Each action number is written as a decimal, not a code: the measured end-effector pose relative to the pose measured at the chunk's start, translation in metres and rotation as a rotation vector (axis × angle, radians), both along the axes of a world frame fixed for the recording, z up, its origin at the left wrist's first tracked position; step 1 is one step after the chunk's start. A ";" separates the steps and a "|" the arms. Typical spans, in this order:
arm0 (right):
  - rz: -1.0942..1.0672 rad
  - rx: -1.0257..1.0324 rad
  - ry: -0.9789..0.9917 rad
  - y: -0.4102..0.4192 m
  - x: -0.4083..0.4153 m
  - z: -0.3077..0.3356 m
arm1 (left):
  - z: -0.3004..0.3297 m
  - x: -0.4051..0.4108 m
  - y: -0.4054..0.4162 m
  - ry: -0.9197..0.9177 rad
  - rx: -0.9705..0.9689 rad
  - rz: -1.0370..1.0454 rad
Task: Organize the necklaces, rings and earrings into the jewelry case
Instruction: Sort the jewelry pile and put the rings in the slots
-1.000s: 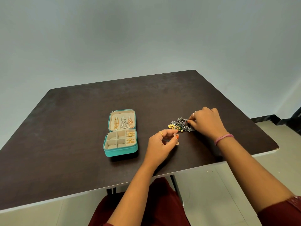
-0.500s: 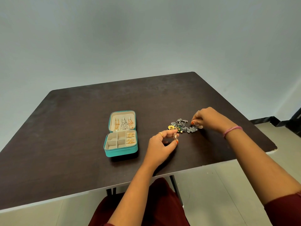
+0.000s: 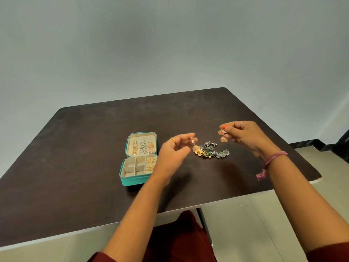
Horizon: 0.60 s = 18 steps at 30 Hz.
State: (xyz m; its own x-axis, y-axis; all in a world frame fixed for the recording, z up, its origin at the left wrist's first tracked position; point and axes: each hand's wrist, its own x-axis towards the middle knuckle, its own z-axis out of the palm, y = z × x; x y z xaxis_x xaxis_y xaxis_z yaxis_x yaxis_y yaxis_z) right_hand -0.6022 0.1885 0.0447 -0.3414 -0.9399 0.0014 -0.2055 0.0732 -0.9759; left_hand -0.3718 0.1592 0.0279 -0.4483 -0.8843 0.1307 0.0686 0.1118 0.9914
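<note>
- The left hand (image 3: 174, 155) is lifted above the middle of the tabletop (image 3: 79, 167), thumb and forefinger pinched on the top of a gold bell earring (image 3: 194, 146), the other fingers loosely spread. The bell hangs just over the near end of the loose jewelry pile (image 3: 213, 152).
- The right hand (image 3: 245, 137) is raised toward the right edge of the tabletop, fingers curled in, nipping the hook of a second gold bell earring (image 3: 224, 136), which dangles free and well clear of the pile.
- The jewelry case (image 3: 138, 159) lies open left of the hands, about midway across the tabletop. Its lid holds three long hanging pieces, the right-hand compartments hold small gold pieces, and the other compartments look bare from here.
- Both grips are tiny fingertip pinches on thin metal, so I'd say a swing on the way to the case could shake an earring loose. It would bounce on the hard top, maybe off the near edge.
- The left earring hangs so low that it may snag the tangled pile and drag a piece along.
- Dropping a bell into a compartment that already holds gold pieces could tangle the hooks.
- The case is light-looking, so a careless wrist against the upright lid might tip or shut it.
</note>
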 end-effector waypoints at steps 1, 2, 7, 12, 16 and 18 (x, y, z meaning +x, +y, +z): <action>0.023 0.024 -0.054 -0.003 0.001 0.001 | 0.006 0.003 -0.007 -0.022 0.006 0.004; 0.043 0.041 -0.105 -0.006 0.003 0.003 | 0.012 0.005 -0.013 -0.057 0.011 0.008; 0.162 0.113 -0.213 -0.023 0.015 0.013 | 0.030 0.018 -0.047 -0.223 0.033 0.031; 0.193 0.148 -0.119 -0.047 0.032 0.014 | 0.030 0.019 -0.073 -0.345 0.093 0.038; 0.264 0.195 -0.250 -0.067 0.047 0.006 | 0.025 0.011 -0.085 -0.505 0.114 0.033; 0.282 0.251 -0.237 -0.076 0.054 0.001 | 0.021 0.006 -0.090 -0.599 0.120 0.027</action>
